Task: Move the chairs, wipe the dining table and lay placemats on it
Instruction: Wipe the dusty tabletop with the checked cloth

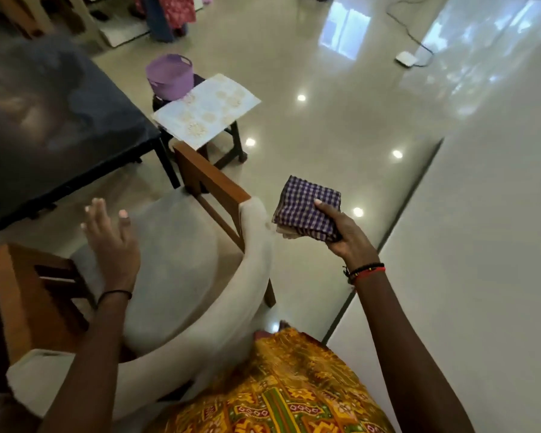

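Centre frame: chair (175, 260), pale padded seat and curved pale back on a wooden frame. The seat faces the table (60, 126), which is dark-topped and fills the upper left. The seat front sits near the table edge but not under it.

Left hand (111, 245): fingers spread and straight, holding nothing, over the left side of the seat. Cannot tell whether it touches the cushion.

Right hand (345, 235): right of centre, clamped on a folded checked cloth (306, 201), thumb on top. The cloth is held in the air just beside the chair back, clear of it.

Placemats (206, 109): a pale patterned stack on a dark stool (231, 145), upper centre, just off the table corner, with a purple basket (169, 78) behind them. Second chair (28, 295): wooden frame, lower left, close to the table.

Judgement: chair-moving stage. Nothing shows wiping under way, and no mats are on the visible tabletop.

Doing it well:
- Take the chair by the wooden rail or the top of the back, not the soft seat. A flat palm on the cushion gives no pull.
- Draw it toward the lower right, where the floor is open.
- Keep the cloth clear of the frame, or tuck it away so both hands can lift.
- The floor looks glossy, so lifting beats dragging.
- Leave the stool undisturbed.
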